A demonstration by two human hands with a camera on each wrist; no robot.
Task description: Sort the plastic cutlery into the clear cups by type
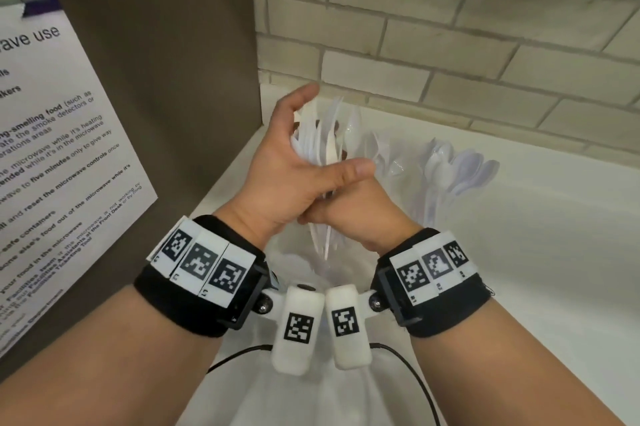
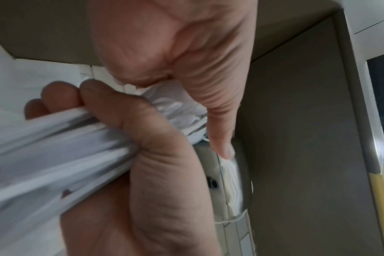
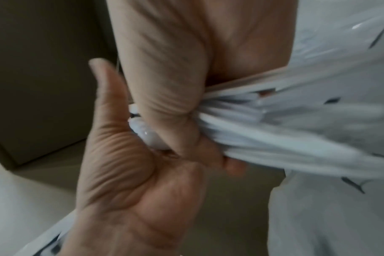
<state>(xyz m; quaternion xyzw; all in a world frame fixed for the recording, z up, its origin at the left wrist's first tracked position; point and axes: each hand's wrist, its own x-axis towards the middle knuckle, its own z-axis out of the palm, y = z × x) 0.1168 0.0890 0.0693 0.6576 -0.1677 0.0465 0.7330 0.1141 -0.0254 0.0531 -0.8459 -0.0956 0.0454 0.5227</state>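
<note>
A bundle of white plastic cutlery [image 1: 325,134] fans upward between both hands, above the white counter [image 1: 554,252]. My left hand [image 1: 287,166] wraps its fingers and thumb round the bundle's upper part. Just below it, my right hand [image 1: 349,214] grips the handles, whose tips [image 1: 322,242] stick out underneath. The left wrist view shows my right hand [image 2: 153,173] clenched on the blurred handles [image 2: 55,147]. In the right wrist view the bundle [image 3: 285,129] runs off to the right. Behind the hands stand a clear cup holding spoons [image 1: 450,169] and another clear cup [image 1: 388,162].
A brown cabinet side [image 1: 190,79] with a printed microwave notice [image 1: 69,148] stands close on the left. A pale brick wall [image 1: 450,27] runs behind the counter. Black cables [image 1: 408,366] trail from the wrist cameras near the front edge.
</note>
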